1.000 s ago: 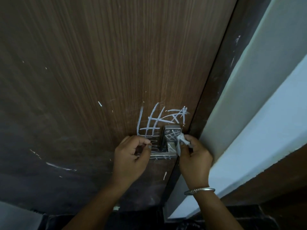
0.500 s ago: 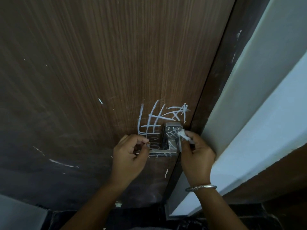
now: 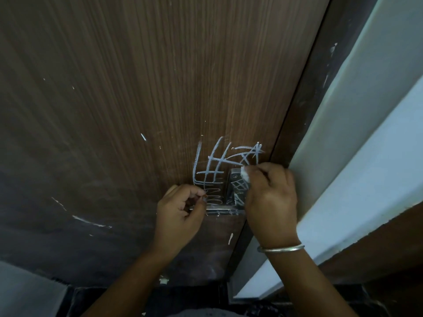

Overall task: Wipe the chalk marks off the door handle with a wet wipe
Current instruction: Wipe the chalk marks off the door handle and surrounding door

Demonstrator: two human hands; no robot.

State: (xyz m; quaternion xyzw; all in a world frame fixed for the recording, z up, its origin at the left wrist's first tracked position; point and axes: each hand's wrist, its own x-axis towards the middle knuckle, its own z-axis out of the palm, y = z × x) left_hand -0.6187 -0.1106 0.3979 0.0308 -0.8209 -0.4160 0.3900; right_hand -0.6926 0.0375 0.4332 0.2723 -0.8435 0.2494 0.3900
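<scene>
- Pinching a bunched white wet wipe [image 3: 245,176], the right hand [image 3: 270,197] was held at the top corner of the handle's square metal plate [image 3: 235,183], seemingly so that only a small damp wad would meet the chalk.
- The door handle [image 3: 223,210], a flat brushed-metal bar, was gripped at its 9 o'clock end by the closed left hand [image 3: 178,211], probably to steady it against rubbing.
- Chalk marks [image 3: 239,187], a powdery white crosshatch, were seen on the plate and bar.
- More chalk [image 3: 212,165] was scrawled on the grained brown door [image 3: 137,88] at 11 o'clock from the plate.
- A thin metal bangle [image 3: 281,249] was worn on the right wrist.
</scene>
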